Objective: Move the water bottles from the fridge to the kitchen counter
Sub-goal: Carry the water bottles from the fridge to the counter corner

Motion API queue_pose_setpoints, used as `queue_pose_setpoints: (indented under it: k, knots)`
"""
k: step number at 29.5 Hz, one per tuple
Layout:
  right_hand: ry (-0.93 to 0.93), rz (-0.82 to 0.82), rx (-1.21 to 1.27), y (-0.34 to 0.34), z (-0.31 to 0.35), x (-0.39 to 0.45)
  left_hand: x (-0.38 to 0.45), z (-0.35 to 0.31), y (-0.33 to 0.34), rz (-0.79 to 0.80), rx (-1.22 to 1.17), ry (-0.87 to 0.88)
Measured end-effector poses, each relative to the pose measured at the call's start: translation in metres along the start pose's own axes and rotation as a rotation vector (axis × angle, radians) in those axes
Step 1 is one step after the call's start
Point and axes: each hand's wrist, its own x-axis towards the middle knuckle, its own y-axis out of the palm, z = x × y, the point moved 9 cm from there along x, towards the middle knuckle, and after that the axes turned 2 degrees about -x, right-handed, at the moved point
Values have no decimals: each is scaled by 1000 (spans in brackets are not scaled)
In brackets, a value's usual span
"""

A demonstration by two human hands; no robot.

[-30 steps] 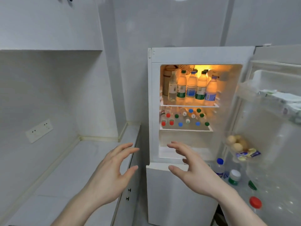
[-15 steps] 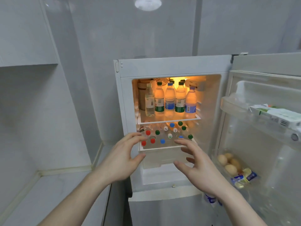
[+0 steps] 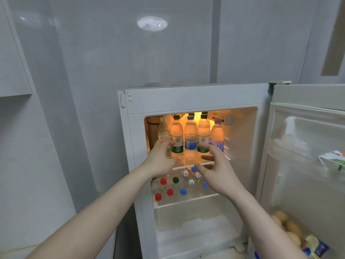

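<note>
The white fridge (image 3: 196, 99) stands open and lit. Several water bottles stand on its top shelf: a clear one (image 3: 164, 130) at the left, a green-labelled one (image 3: 177, 135), a blue-labelled one (image 3: 190, 136) and a pale blue one (image 3: 216, 135). More bottles with red, green and blue caps (image 3: 169, 192) stand on the shelf below. My left hand (image 3: 160, 161) reaches into the top shelf, its fingers curled at the clear bottle's lower part. My right hand (image 3: 216, 171) hovers at the shelf's front edge with fingers spread, just below the right-hand bottles.
The fridge door (image 3: 308, 193) is swung open on the right, with a carton (image 3: 332, 157) in its upper rack and eggs (image 3: 287, 225) lower down. A brown container (image 3: 152, 128) stands at the top shelf's left. A strip of counter (image 3: 11, 253) shows at bottom left.
I have stepped closer to the fridge. Both hands rose from the lower shelf's level up to the top shelf, and the left hand's fingers reached the clear bottle.
</note>
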Motion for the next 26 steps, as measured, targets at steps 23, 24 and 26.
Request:
queue_pose_setpoints:
  k: [23, 24, 26]
  knots:
    - [-74, 33, -195, 42, -34, 193, 180, 44, 0, -100, 443, -281]
    - [-85, 48, -213, 46, -35, 199, 180, 46, 0, -120, 460, -278]
    - [-105, 80, -238, 56, -35, 210, 179, 48, -2, -148, 492, -284]
